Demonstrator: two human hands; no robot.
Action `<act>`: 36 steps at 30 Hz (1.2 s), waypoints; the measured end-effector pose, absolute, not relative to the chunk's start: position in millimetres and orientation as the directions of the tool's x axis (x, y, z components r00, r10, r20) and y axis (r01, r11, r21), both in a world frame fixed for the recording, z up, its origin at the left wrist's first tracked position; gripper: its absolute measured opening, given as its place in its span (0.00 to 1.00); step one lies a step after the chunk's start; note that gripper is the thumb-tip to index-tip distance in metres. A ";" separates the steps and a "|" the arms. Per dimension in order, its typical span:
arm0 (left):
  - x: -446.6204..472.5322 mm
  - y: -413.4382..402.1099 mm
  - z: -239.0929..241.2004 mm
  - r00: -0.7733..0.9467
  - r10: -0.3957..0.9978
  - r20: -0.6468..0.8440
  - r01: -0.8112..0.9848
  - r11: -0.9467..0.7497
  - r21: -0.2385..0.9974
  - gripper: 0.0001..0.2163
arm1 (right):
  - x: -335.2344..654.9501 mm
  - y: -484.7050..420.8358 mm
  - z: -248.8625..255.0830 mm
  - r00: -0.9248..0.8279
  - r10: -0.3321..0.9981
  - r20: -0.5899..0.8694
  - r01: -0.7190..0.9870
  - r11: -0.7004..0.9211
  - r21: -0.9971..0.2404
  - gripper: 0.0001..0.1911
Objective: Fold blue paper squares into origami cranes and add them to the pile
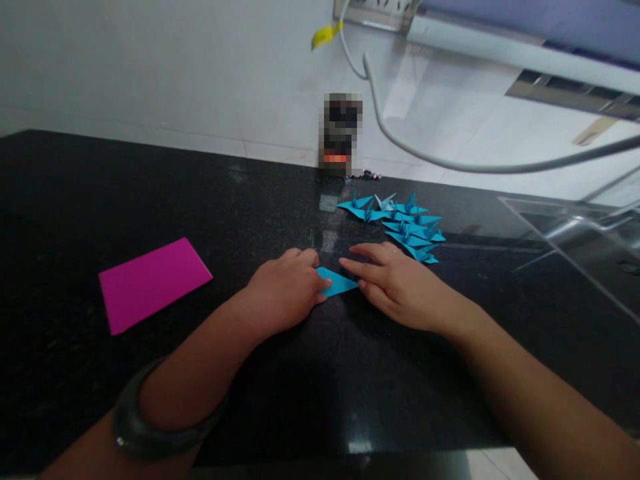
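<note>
A small folded piece of blue paper (336,282) lies flat on the black stone counter (75,200) between my two hands. My left hand (287,290) rests on its left end with the fingers curled down, pressing the paper. My right hand (395,280) touches its right end with fingers stretched out and pressed together on the fold. Just beyond my right hand lies a cluster of several finished blue paper cranes (407,223).
A stack of magenta paper (153,281) lies on the counter to the left. A blurred dark object (340,133) stands at the counter's back edge by the white wall. A grey cable (450,163) hangs across the right, above a clear acrylic sheet (575,233).
</note>
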State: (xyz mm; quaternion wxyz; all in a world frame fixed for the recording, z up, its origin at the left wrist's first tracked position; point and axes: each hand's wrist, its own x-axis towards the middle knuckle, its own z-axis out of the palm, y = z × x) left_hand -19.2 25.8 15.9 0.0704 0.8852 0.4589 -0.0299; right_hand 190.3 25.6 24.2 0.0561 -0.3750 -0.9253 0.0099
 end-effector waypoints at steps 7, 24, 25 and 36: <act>-18.7 26.0 14.7 0.577 0.810 -0.102 0.816 -0.569 0.099 0.10 | 180.2 37.5 10.1 -0.685 0.721 0.104 0.723 0.690 -0.016 0.17; -14.0 26.4 16.8 0.372 0.870 0.323 0.884 -0.438 0.163 0.12 | 185.8 33.9 13.1 -0.188 0.858 0.479 0.867 0.374 -0.329 0.04; -14.1 26.6 17.0 0.330 0.878 0.348 0.896 -0.407 0.177 0.13 | 187.9 33.3 18.3 -0.213 0.807 0.551 0.889 0.394 -0.234 0.06; -9.8 25.6 15.5 0.422 0.885 0.198 0.865 -0.458 0.204 0.13 | 175.5 27.6 4.8 -0.300 0.913 0.277 0.719 0.407 -0.563 0.15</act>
